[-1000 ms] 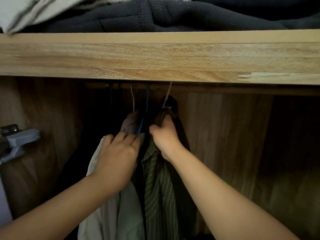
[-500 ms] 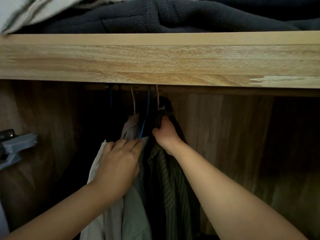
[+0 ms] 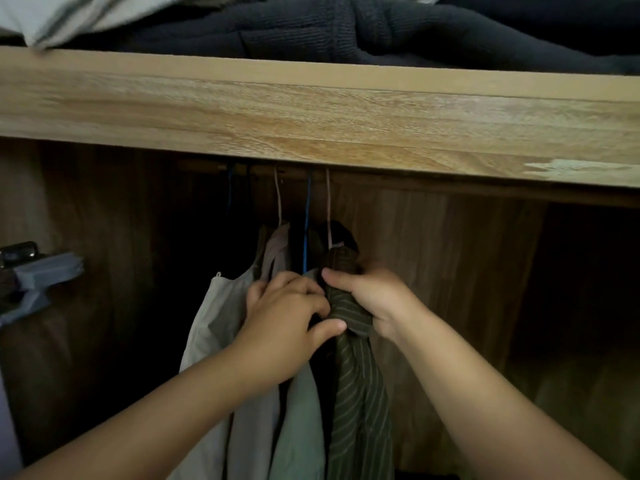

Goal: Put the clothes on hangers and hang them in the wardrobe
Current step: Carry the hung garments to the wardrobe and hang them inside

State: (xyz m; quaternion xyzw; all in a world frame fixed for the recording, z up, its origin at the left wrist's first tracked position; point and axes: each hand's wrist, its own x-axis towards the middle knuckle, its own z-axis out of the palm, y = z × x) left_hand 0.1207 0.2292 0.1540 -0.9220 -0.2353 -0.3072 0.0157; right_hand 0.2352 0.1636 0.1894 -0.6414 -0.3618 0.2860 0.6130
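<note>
A dark green striped shirt (image 3: 360, 393) hangs on a pale pink hanger (image 3: 328, 209) whose hook goes up to the rail (image 3: 415, 183) under the shelf. My right hand (image 3: 374, 299) grips the shirt's bunched collar. My left hand (image 3: 287, 323) is beside it, its thumb pressing on the same shirt and its fingers curled against the neighbouring clothes. To the left hang a white garment (image 3: 211, 327), a pale green one (image 3: 301, 420) and a beige one (image 3: 277, 247), on a blue hanger (image 3: 306, 223) and another pale hanger (image 3: 278, 199).
A thick wooden shelf (image 3: 311, 112) crosses the view above the rail, with dark folded knitwear (image 3: 346, 29) on top. A grey door hinge (image 3: 41, 275) juts out at the left. The wardrobe's right half (image 3: 519, 306) is dark wood panelling with no clothes.
The pink hanger's hook has straightened on the rail. My left hand has shifted right from the pale clothes to the green shirt, meeting my right hand, which now grips lower on the collar.
</note>
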